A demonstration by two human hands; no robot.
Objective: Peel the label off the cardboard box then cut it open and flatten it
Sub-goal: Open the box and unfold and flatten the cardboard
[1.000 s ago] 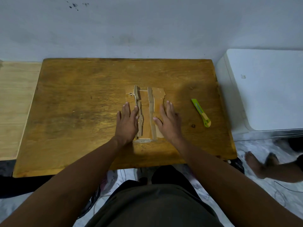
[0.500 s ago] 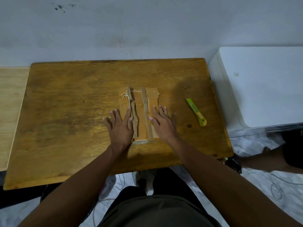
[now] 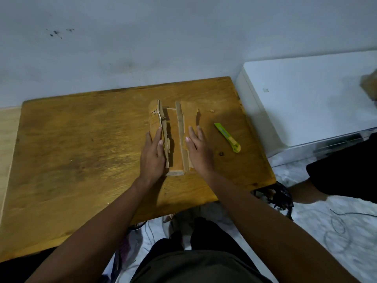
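Pressing the cut-open brown cardboard box (image 3: 173, 137) flat at mid wooden table (image 3: 81, 160), left hand (image 3: 153, 154) and right hand (image 3: 199, 150) both open-palmed, gripping nothing (green utility knife (image 3: 227, 137) lying aside); nearing completion, two ridges standing unflattened.

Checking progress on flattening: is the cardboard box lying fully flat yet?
Not fully. The cardboard box is cut open and spread on the table, but two long flaps stand up between the pressing hands.
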